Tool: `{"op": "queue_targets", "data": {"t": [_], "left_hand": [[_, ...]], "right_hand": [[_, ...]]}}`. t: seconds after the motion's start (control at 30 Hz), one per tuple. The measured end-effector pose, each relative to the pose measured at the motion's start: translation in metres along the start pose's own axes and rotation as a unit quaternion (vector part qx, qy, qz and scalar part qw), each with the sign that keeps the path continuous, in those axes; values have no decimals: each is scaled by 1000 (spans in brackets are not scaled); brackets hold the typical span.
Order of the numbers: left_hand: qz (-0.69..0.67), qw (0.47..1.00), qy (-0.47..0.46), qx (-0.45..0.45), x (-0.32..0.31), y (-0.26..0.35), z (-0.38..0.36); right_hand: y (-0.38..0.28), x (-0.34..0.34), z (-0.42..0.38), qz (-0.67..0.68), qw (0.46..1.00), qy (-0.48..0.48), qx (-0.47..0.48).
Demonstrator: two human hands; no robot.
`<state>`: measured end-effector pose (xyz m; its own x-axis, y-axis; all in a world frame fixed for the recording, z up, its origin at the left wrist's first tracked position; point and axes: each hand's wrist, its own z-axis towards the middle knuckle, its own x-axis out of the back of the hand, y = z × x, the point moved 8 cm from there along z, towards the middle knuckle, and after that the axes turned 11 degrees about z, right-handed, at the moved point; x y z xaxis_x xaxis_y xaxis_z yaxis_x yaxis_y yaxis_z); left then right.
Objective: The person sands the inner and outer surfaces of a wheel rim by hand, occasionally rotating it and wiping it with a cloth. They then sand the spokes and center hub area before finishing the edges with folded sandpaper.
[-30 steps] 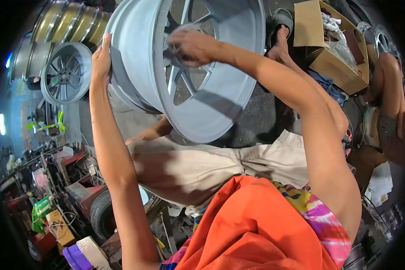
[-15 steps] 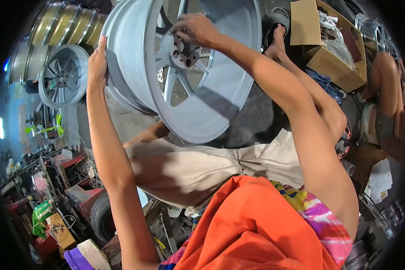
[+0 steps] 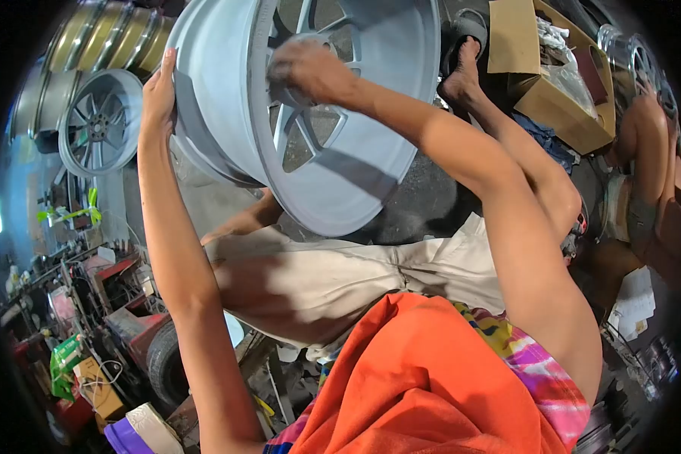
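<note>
- Wheel rim (image 3: 310, 113), grey and matt, stands on edge in front of me, over my lap, its barrel tilted.
- My left hand (image 3: 157, 94) lies flat and open against the outer wall, fingers up, closed on nothing; I judge it props the rim against tipping.
- My right hand (image 3: 304, 72) presses on the hub inside the barrel, fingers curled; whether it holds anything I cannot tell.
- The axle line runs from the left palm toward my right arm, open barrel facing me.
- Beyond my left hand a second grey rim (image 3: 98, 129) stands; past my right arm, a cardboard box (image 3: 541, 83).
</note>
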<state>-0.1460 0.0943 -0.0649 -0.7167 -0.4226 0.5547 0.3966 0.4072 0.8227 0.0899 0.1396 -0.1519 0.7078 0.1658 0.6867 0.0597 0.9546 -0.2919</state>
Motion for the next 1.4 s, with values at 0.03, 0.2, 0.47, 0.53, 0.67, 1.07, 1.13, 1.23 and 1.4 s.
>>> {"op": "queue_targets", "data": {"t": [0.03, 0.2, 0.47, 0.53, 0.67, 1.07, 1.13, 1.23, 1.4], "left_hand": [[0, 1000, -13, 15, -1, 1, 0], [6, 1000, 10, 1, 6, -8, 4], [2, 1000, 5, 10, 4, -4, 1], [3, 1000, 12, -4, 3, -3, -1], [6, 1000, 29, -4, 5, -2, -5], [1, 1000, 28, -2, 7, -1, 2], [-1, 1000, 20, 9, 4, -3, 0], [6, 1000, 23, 4, 2, 1, -4], [45, 999, 19, -5, 11, -6, 4]], "right_hand": [[-6, 1, -2, -3, 1000, 3, -2], [-4, -3, -1, -48, 994, -82, 51], [-13, -9, 3, -44, 995, -94, 3], [-32, -19, -4, -79, 979, -135, 130], [38, 0, 7, -24, 999, -1, -27], [64, -145, -171, 694, 340, 177, -609], [-4, -121, -141, 766, 149, 252, -572], [-37, -92, -101, 857, 166, 249, -418], [7, -68, -146, 640, 536, 138, -533]]}}
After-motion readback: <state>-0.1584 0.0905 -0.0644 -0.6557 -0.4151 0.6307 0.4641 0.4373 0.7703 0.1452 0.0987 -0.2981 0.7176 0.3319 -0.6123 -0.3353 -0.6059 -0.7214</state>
